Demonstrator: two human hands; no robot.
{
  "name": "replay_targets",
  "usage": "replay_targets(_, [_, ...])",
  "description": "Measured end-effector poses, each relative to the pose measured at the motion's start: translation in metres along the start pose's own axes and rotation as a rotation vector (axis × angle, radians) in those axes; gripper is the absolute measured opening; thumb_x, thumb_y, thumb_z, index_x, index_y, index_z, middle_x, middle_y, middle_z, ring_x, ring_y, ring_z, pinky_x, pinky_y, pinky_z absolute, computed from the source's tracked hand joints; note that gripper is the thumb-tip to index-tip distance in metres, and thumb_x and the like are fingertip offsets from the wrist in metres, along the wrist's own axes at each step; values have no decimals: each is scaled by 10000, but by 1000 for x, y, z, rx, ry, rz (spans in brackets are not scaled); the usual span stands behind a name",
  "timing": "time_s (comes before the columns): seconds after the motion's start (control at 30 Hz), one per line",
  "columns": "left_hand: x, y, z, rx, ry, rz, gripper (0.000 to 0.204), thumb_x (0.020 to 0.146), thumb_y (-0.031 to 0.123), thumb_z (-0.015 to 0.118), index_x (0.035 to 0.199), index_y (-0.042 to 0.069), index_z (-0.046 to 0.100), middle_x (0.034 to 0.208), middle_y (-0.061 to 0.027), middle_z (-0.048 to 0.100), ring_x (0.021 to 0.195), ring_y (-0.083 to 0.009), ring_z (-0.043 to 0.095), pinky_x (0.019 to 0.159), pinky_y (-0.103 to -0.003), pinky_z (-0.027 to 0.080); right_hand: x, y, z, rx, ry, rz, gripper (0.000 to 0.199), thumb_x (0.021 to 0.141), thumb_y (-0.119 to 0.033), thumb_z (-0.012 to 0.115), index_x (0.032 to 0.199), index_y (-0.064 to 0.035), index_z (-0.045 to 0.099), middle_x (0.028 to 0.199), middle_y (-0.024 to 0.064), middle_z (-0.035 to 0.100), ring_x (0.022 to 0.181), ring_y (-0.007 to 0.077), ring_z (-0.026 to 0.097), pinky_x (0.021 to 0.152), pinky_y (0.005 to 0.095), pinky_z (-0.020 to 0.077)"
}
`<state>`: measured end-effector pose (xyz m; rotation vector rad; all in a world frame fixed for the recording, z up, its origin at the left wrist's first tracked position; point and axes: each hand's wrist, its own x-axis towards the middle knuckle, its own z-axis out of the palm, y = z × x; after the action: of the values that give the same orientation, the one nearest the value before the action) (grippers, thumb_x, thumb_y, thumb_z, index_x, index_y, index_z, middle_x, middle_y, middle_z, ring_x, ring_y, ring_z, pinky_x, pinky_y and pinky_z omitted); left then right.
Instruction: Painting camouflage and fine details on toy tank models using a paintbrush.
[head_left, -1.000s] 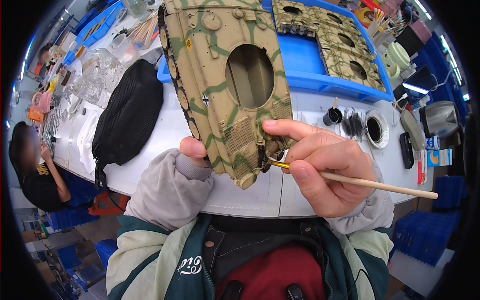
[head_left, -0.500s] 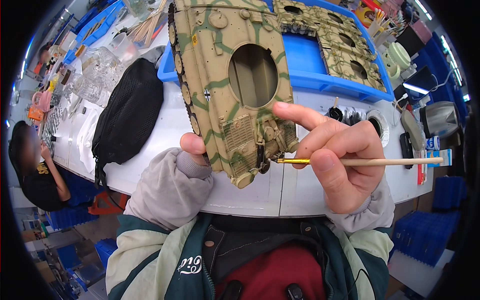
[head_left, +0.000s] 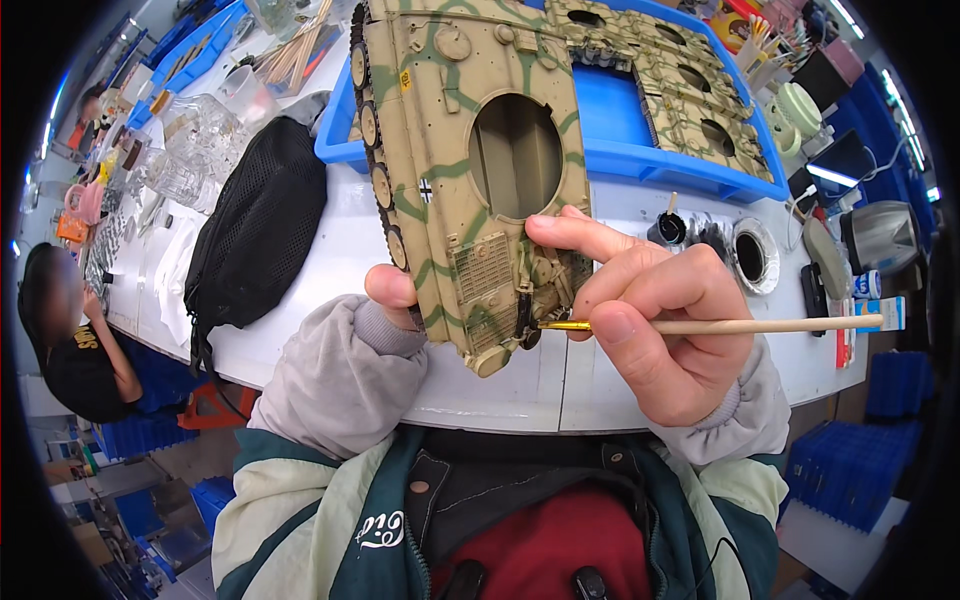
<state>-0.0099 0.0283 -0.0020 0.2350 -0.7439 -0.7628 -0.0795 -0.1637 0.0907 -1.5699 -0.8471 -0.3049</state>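
A tan model tank hull (head_left: 430, 180) with green camouflage bands is held tilted above the table, its round turret opening facing up. My left hand (head_left: 391, 288) grips its left side near the lower end; the thumb shows and the other fingers are hidden behind the hull. My right hand (head_left: 670, 325) is closed on a thin paintbrush (head_left: 770, 325) with a pale wooden handle and a brass-coloured ferrule. The bristles touch a black-painted part (head_left: 525, 310) at the hull's lower end. My right index fingertip rests on the hull just below the round opening.
Behind the hull, a blue tray (head_left: 680, 172) holds several similar camouflaged hulls (head_left: 690, 75). A black mesh pouch (head_left: 262, 225) lies at left. At right are a small black paint pot (head_left: 668, 228), a tape roll (head_left: 755, 255) and a kettle (head_left: 880, 240). A person (head_left: 75, 340) sits at far left.
The hull has turned slightly and shifted a little to the right. My right hand with the paintbrush has moved slightly left, its tip staying at the black part.
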Motion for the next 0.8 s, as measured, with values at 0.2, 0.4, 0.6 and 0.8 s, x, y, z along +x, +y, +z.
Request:
replay_targets(0.2, [7, -4, 7, -10, -9, 10, 962, 698, 593, 656, 1353, -8, 289, 1340, -209, 376, 1214, -320, 414, 1004, -452, 366, -1, 2, 0, -7, -9, -21, 70, 861, 42, 485, 883, -10, 443, 738, 113, 570, 1044, 424, 542, 999, 540, 293])
replay_targets(0.4, [2, -5, 0, -8, -40, 4, 1007, 675, 644, 639, 1357, -6, 283, 1354, -202, 361, 1232, -314, 391, 1015, -456, 347, 0, 1, 0, -16, -20, -18, 84, 854, 53, 486, 879, -15, 445, 722, 105, 568, 1045, 414, 545, 1011, 539, 275])
replay_targets(0.6, [5, -6, 0, -56, -51, 17, 1000, 673, 616, 662, 1351, -15, 284, 1330, -217, 385, 1215, -330, 411, 1002, -462, 366, 0, 1, 0, -18, -21, -8, 93, 849, 57, 491, 874, -20, 443, 718, 102, 569, 1034, 403, 554, 1015, 545, 264])
replay_targets(0.8, [2, -6, -1, -82, -26, 28, 1001, 659, 585, 688, 1341, -30, 289, 1324, -238, 381, 1214, -353, 410, 978, -471, 398, 1, 1, 0, -33, -25, -21, 89, 849, 58, 490, 870, -17, 445, 714, 103, 568, 1011, 392, 568, 1011, 547, 274])
